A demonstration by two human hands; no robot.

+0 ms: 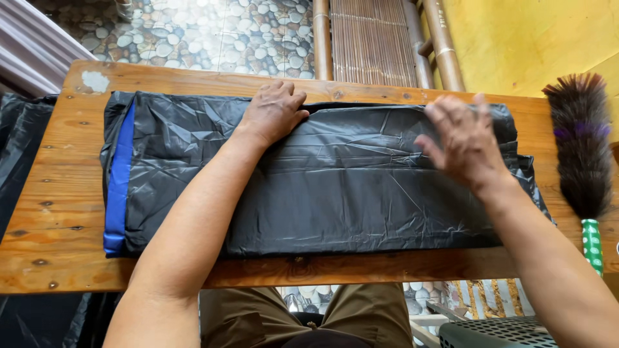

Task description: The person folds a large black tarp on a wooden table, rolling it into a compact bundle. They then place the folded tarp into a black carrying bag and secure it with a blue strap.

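A wooden table (pixel 58 193) is being viewed from above through a head-worn camera, with a folded black plastic sheet (pixel 335 193) lying across most of its top. A blue layer (pixel 119 180) is showing along the sheet's edge at nine o'clock.

The left hand (pixel 274 113) is being pressed flat, palm down and fingers slightly curled, on the far edge of the plastic at about eleven o'clock from the sheet's middle. Nothing is being gripped by it; the plastic is only being pinned. The right hand (pixel 464 142) is being held open with fingers spread over the sheet at about two o'clock. It is blurred, so it cannot be told whether the palm is touching the plastic or hovering just above it; nothing appears to be clasped.

Judging from this, a smoothing or flattening step is being carried out on the folded sheet, with creases being pushed toward the three o'clock end. The next move is judged to call for a steady hold by the left hand while an even sweep is being made by the right, since the thin plastic is likely to slide or bunch.

A feather duster (pixel 580 142) with a green spotted handle is lying at three o'clock, just beside the sheet. A pebble-patterned floor (pixel 213 32) is being seen beyond the table at twelve o'clock.
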